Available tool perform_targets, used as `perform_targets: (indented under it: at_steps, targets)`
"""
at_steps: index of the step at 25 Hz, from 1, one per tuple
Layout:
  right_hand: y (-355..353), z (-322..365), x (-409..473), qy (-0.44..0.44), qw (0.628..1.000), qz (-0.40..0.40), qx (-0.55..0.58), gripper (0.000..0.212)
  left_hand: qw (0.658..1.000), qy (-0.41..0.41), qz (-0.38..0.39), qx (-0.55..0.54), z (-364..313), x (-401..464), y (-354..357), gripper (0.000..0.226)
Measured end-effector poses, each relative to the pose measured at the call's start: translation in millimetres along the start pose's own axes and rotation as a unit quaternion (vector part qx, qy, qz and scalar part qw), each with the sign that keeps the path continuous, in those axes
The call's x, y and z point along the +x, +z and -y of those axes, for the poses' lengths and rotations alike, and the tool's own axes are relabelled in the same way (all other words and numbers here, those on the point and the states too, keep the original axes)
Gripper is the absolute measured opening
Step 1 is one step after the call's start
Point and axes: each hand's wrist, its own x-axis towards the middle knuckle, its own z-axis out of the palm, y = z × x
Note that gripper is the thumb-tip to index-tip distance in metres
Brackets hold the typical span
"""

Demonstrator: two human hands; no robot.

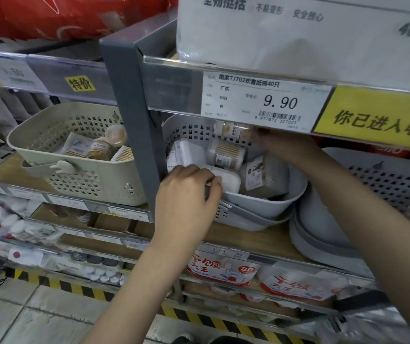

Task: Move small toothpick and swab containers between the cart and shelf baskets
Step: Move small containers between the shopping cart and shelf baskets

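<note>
Left hand (pixel 186 194) pinches a light, rigid, slippery white container (pixel 226 178) by its near-left edge in the grey basket (pixel 268 207); right hand's (pixel 281 145) grip is hidden.

Left basket (pixel 74 175): cream plastic, walls pierced with rows of small cut-out holes.
Right basket (pixel 261 204): pale grey-white, the back wall dotted with dark cut-out holes.
Far right basket (pixel 397 184): grey, covered in a regular grid of small holes.
Flat box (pixel 226 178): plain white.
Toothpick tub (pixel 226 153): clear, showing tan sticks, with a white label.
Jar (pixel 263 175): clear, beige contents, a white label with dark red print.
Price tag (pixel 266 103): white with black figures and a black barcode.
Sign (pixel 377 117): bright yellow with black characters.
Shelf post (pixel 134 115): dark grey.
Shelf board (pixel 256 238): light wood tone.
Floor tape (pixel 74 285): yellow and black diagonal stripes.
Bag (pixel 74 16): red, glossy.
</note>
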Motion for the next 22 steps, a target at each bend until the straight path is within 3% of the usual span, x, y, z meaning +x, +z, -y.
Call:
perform_targets:
  at_steps: [2,4,7,10,12,15,17,19,22]
  targets:
    - [-5.5,3.1,-12.1,0.028,0.990,-0.004,0.137,0.025,0.999,-0.026,0.014,-0.020,-3.9,11.5,-0.5,0.031]
    - [-10.5,5.7,-27.8,0.039,0.973,0.067,0.219,0.029,0.997,-0.052,0.014,-0.051,-7.6,23.4,0.3,0.039]
    - [-13.3,3.2,-38.2,0.075,0.959,0.166,0.218,0.033,0.993,-0.055,0.049,-0.094,-10.0,35.2,1.5,0.053]
    - [-11.6,5.6,-40.3,0.086,0.961,0.198,0.175,0.027,0.979,-0.068,0.064,-0.182,-4.6,44.3,5.0,0.062]
    - [-11.8,6.7,-42.5,0.070,0.970,0.209,0.105,0.030,0.974,-0.067,0.075,-0.203,-0.6,44.7,5.5,0.065]
    - [-21.6,7.3,-55.8,0.026,0.982,0.143,-0.123,0.033,0.991,-0.027,0.075,-0.106,-2.0,32.7,2.3,0.064]
    - [-30.1,11.1,-69.7,-0.002,0.956,0.080,-0.283,0.017,0.996,-0.015,0.055,-0.071,-4.5,28.6,-0.3,0.066]
    - [-33.3,15.5,-80.0,-0.013,0.916,0.092,-0.391,0.008,0.995,-0.025,0.038,-0.084,-4.6,28.4,0.7,0.071]
    - [-33.7,21.0,-80.1,0.008,0.892,0.133,-0.432,0.014,0.996,-0.017,0.015,-0.091,-1.7,28.7,3.5,0.069]
